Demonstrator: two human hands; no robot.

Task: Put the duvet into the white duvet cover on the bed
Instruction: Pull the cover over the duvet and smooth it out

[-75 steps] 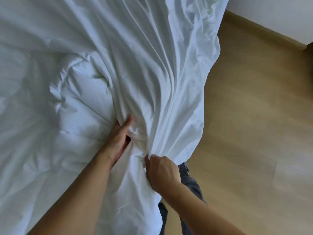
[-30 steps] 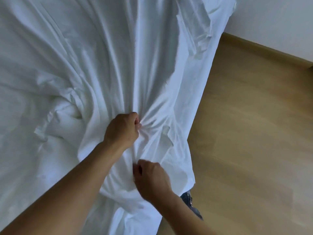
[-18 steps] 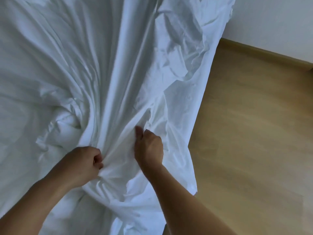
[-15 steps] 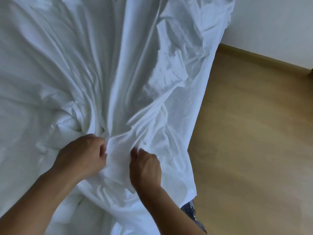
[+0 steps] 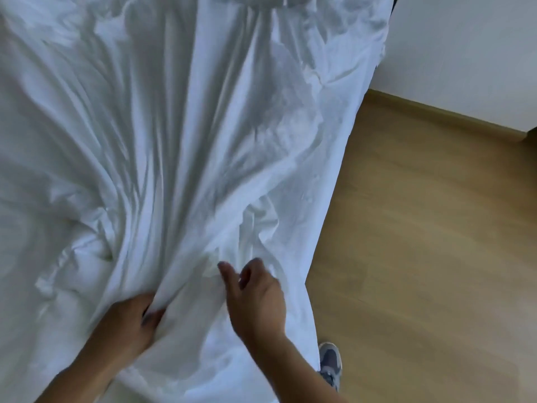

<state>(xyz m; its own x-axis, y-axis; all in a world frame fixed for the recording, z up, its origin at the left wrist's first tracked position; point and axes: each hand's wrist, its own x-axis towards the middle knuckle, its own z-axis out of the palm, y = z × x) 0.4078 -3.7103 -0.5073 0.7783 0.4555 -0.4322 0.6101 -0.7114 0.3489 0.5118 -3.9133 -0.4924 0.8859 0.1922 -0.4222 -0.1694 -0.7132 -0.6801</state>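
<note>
The white duvet cover (image 5: 226,135) lies spread and creased over the bed, filling most of the view. A puffy bunch of the duvet (image 5: 75,266) shows at the lower left, where the cover folds around it. My left hand (image 5: 130,324) grips a gathered fold of the cover near the bottom edge. My right hand (image 5: 255,298) hovers just above the cover with fingers loosely spread, holding nothing.
The wooden floor (image 5: 421,257) runs along the right side of the bed, with a white wall (image 5: 465,53) and skirting behind it. My shoe (image 5: 329,362) stands on the floor beside the hanging edge of the cover.
My right hand has let go of the cover and opened. My left hand has pulled its fold down towards me. The cover now lies flatter and further up the bed.
</note>
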